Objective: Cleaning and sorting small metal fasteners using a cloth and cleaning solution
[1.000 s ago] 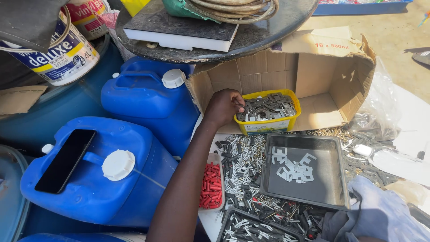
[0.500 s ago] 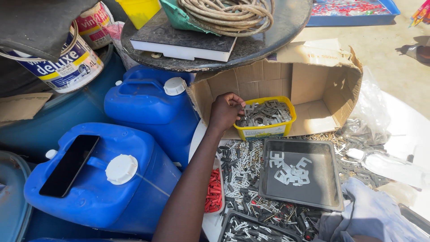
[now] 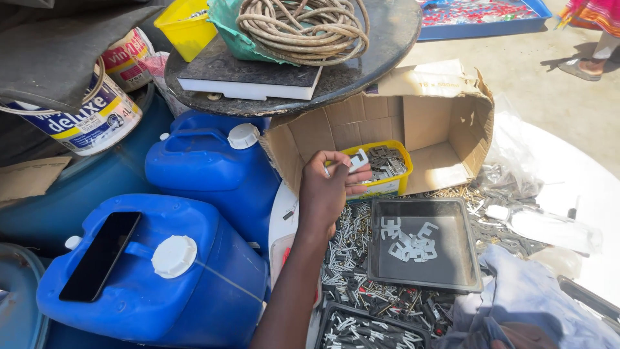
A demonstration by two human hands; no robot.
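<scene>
- The left hand [image 3: 329, 190] is raised just in front of the yellow tub [image 3: 385, 187], its grip closed on a small flat metal piece [image 3: 357, 161] pinched between thumb and fingertips.
- That metal piece tilts up and to the right, its long axis running diagonally from the fingers towards the open cardboard box [image 3: 445, 123] behind it.
- Half a second ago the same hand was down at the tub's rim among the metal pieces; now it has lifted clear with one piece in its fingers.
- The right hand is not in view.
- The yellow tub sits inside the mouth of the cardboard box, which lies on its side, and holds a heap of grey metal pieces.
- A dark square tray [image 3: 452, 258] lies just beside the tub, nearer the viewer, with a few pale metal pieces on its floor.
- To the left stand two blue jerrycans [image 3: 213, 171] with white caps; a black phone [image 3: 100, 255] lies on the nearer one.
- A round white paint tin [image 3: 97, 123] with a blue and yellow label lies tipped at the upper left.
</scene>
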